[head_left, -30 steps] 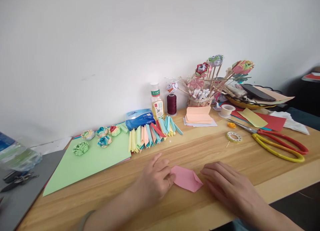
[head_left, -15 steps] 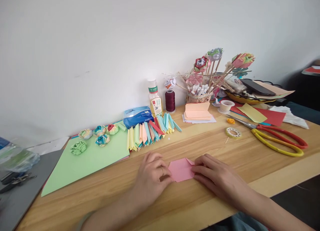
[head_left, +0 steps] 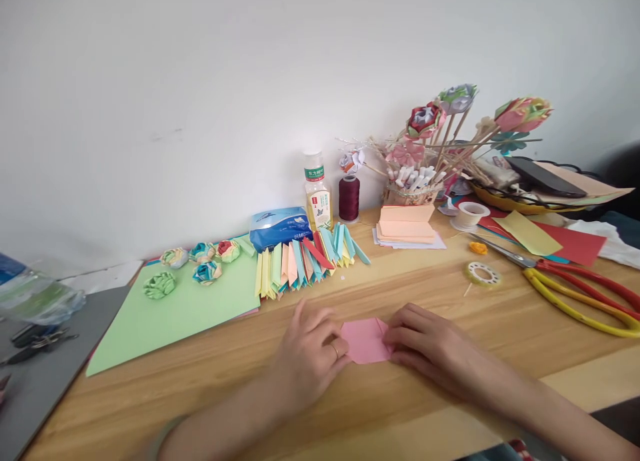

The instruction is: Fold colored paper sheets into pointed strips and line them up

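Observation:
A small pink sheet of paper (head_left: 367, 341) lies on the wooden table between my hands, its corners folded in. My left hand (head_left: 316, 348), with a ring on one finger, pinches the sheet's left edge between thumb and forefinger. On the opposite edge, the fingers of my right hand (head_left: 419, 338) are closed over the folded upper right corner. My fingertips hide both side edges of the paper. Beyond the sheet stands a row of folded paper strips (head_left: 300, 264) in several colours.
Paper flowers (head_left: 160, 284) rest on a green sheet (head_left: 175, 328) at left. Large scissors (head_left: 580, 288), a tape roll (head_left: 483, 273) and a white spool (head_left: 470, 216) lie at right. A bottle (head_left: 319, 201), maroon thread (head_left: 349, 198) and peach paper stack (head_left: 406, 226) stand at the back.
The camera view has shifted slightly, so things at the right sit further right. Both hands stay on the pink paper; the flap at its upper right corner now lies flatter.

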The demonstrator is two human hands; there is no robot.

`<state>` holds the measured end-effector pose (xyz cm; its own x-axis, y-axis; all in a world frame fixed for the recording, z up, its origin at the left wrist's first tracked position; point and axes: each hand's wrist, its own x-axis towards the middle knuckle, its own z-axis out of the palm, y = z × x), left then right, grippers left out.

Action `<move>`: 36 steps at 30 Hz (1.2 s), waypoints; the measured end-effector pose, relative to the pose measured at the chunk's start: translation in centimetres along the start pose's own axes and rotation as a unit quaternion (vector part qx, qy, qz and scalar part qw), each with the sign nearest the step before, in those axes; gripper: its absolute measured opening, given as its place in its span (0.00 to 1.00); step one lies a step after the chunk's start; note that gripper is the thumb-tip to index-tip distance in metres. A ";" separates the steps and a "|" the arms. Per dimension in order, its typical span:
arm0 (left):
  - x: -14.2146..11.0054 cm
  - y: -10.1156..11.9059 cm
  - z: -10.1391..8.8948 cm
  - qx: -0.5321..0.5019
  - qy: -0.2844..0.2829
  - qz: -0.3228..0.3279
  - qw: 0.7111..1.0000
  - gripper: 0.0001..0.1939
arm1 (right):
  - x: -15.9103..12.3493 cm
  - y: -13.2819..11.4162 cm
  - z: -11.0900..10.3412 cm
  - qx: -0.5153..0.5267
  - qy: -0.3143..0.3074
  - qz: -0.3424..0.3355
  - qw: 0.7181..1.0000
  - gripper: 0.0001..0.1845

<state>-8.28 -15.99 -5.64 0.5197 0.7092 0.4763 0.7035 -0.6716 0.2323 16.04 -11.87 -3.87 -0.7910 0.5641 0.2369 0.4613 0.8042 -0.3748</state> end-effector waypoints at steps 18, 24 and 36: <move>1.8 -0.2 0.5 -0.127 -0.054 -0.201 0.970 0.03 | 1.6 3.5 -0.4 -0.064 0.026 -0.076 0.995 0.16; 2.4 0.1 0.8 -0.142 -0.051 -0.265 0.952 0.11 | 1.8 4.6 -0.1 0.021 0.009 -0.024 0.999 0.10; 2.6 1.0 1.2 -0.163 0.019 -0.320 0.933 0.06 | 1.9 3.9 0.1 0.055 0.012 0.043 0.997 0.08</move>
<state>-5.63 -14.58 -5.24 0.0215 0.9836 0.1791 0.6765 -0.1463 0.7218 16.29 -7.66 -4.99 -0.7395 0.6360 0.2204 0.4793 0.7274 -0.4911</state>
